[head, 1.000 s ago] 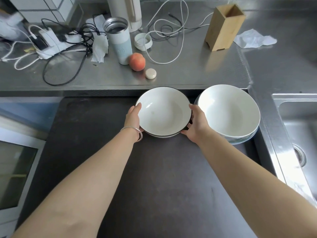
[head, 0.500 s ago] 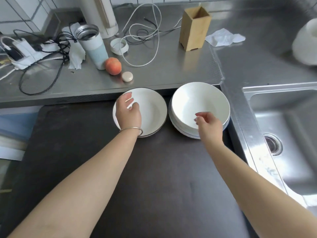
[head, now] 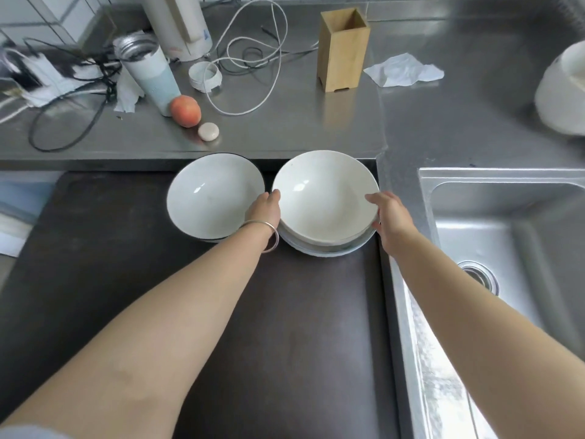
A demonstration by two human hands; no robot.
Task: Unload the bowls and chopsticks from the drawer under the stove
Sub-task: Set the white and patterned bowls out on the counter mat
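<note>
Two groups of white bowls sit at the far edge of the dark stove top [head: 221, 312]. The left one is a black-rimmed bowl [head: 209, 201] resting on another. To its right stands a stack of white bowls [head: 323, 198]. My left hand [head: 264, 207], with a silver bangle on the wrist, holds the left rim of the stack's top bowl. Gripping the same bowl's right rim is my right hand [head: 387, 217]. No chopsticks and no drawer are in view.
Behind the stove runs a steel counter [head: 316, 128] with an empty wooden holder [head: 343, 49], a peach [head: 185, 110], a tumbler [head: 148, 74], cables and a crumpled tissue [head: 403, 70]. A steel sink [head: 512, 236] lies to the right, with a white appliance [head: 563, 90] beyond it.
Both hands let go of the black-rimmed bowls and moved right to the white stack, now gripping its top bowl on either side. The view shifted right.
</note>
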